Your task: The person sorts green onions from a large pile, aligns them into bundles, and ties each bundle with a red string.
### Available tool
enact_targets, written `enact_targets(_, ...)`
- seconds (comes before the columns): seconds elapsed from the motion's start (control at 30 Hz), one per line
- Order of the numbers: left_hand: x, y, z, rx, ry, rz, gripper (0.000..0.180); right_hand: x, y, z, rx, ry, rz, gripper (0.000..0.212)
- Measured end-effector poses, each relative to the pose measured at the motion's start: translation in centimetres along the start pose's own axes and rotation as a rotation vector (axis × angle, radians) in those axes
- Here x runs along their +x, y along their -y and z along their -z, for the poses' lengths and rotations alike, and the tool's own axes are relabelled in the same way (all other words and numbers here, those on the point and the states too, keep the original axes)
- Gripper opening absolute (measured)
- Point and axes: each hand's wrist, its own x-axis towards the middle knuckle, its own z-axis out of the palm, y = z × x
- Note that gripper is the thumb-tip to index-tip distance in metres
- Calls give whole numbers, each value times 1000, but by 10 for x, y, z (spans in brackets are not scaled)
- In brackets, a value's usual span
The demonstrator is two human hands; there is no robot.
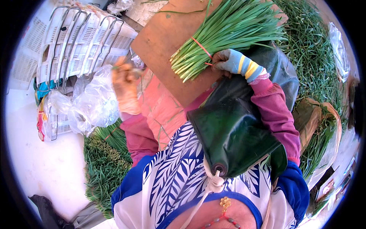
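Note:
A thick bundle of green garlic chives [228, 36] lies on a brown board [156, 45], its pale cut ends toward the lower left. Round the stalks, near those ends, runs a thin red band [201, 46]. My right hand [228, 63], in a grey glove with a blue and yellow striped cuff, is at the bundle's right side. Its fingers are curled closed at the band's end. Away to the left, my left hand [126, 86] is lifted beside the board. Motion smears its fingers, so whether it holds anything cannot be made out.
White plastic crates [82, 42] with dark metal rods stand at the upper left, above crumpled clear plastic [95, 103]. Loose chives [309, 49] are heaped along the right. More bundled chives [105, 164] lie at my left side. A dark green apron [236, 129] covers my lap.

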Motion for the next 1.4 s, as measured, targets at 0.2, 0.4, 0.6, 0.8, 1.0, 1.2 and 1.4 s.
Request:
enact_targets(0.2, -22, 31, -75, 490, 190, 216, 26, -2, 2, 0, 4, -16, 8, 12)
enact_targets(0.4, -9, 11, -83, 430, 121, 134, 27, 0, 1, 0, -13, 19, 9, 12)
enact_targets(0.6, 18, -5, -41, 1635, -126, -291, 94, -10, 6, -1, 178, -70, 129, 10)
enact_targets(0.8, -30, 39, -136, 1576, 548, -457, 113, -3, 2, -4, 348, -79, 257, 8)
enact_targets(1.0, -9, 75, -156, 1692, 520, -188, 117, -12, 3, 0, 342, -310, 334, 7)
enact_targets(1.2, -16, 79, -163, 1753, 523, -186, 117, 8, -25, 20, -165, -620, 312, 18)
enact_targets(1.4, 39, 70, -123, 1225, 855, -128, 78, -15, -9, 20, -480, -510, 203, 21)
